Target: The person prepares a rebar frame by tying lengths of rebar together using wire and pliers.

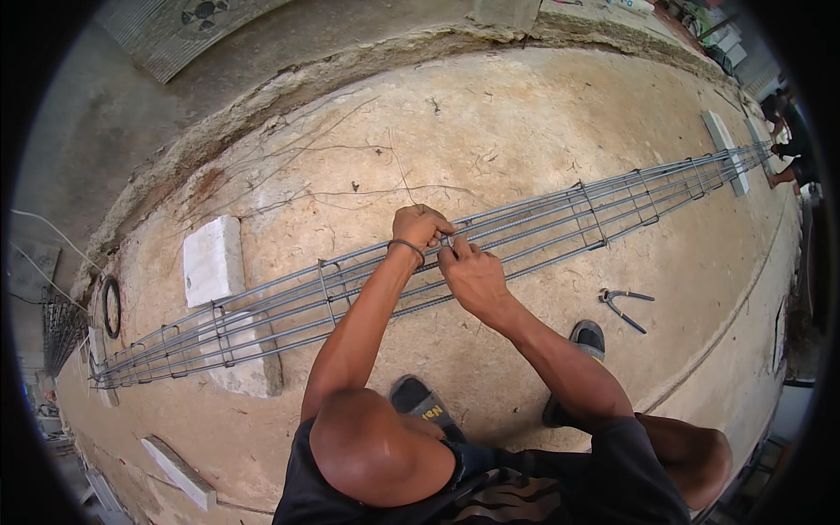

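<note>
A long cage of steel reinforcing bars (525, 210) with square wire stirrups runs from lower left to upper right in front of me. My left hand (420, 226), with a dark band on its wrist, is closed at the cage's far side. A thin wire (400, 164) runs up from behind its knuckles. Close beside it, my right hand (474, 278) has its fingers bent and pinched together over the bars. The fingertips of both hands nearly meet at a stirrup; what the right fingers pinch is too small to make out.
Pincers (625, 308) with dark handles lie open on the concrete floor at right. White blocks (213, 261) stand near the cage's left part, and a pale bar (726, 150) lies under its far right end. Another person (792, 140) is at that end. Loose wires (324, 147) lie beyond the cage.
</note>
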`<state>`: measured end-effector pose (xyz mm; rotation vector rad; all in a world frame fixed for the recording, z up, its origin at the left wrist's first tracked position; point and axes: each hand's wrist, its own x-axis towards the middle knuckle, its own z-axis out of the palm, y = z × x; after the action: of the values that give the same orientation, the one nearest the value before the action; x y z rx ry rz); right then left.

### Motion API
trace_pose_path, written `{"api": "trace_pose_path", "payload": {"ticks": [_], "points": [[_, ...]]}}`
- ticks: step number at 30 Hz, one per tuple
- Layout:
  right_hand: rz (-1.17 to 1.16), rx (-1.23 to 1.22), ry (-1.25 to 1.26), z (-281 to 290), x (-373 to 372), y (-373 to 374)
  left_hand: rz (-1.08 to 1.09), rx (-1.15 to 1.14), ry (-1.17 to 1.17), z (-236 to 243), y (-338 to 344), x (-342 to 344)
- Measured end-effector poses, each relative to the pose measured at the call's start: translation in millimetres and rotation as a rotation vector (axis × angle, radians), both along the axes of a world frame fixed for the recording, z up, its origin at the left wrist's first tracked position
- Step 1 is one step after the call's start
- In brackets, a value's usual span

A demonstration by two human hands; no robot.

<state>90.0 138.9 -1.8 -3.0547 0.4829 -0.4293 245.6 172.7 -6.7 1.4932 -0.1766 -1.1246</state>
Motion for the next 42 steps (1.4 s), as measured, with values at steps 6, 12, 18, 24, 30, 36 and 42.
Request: {"api": "trace_pose_path", "payload": {"ticks": [6,12,18,24,30,36,42], "points": [[0.016,0.302,-0.202,-3,-28,-7,0.149,0.129,-0.197,-1,41,-10],[-0.206,0.752,-0.388,-17,-29,-25,0.234,-0.08,-0.687,-17,78,-70],[-0.126,0.973,-0.084,1,-13,-63,-0.099,-0.347,-1.611,-24,92,-98],[0.237,0.486,-0.025,15,13,-68,-0.376,-0.314,-1.824,-16,62,-114],[0.225,0.647,0.204,51,5,-94,-0.405,-0.259,-1.686,-8,53,-102],[-0.082,0.664,0.835,44,-145,-195,-0.218,-0.246,-1.214,2,81,-63],[-0.251,0.274,0.952,-11,-295,-205,-0.36,-0.104,-0.974,-6,58,-38]]}}
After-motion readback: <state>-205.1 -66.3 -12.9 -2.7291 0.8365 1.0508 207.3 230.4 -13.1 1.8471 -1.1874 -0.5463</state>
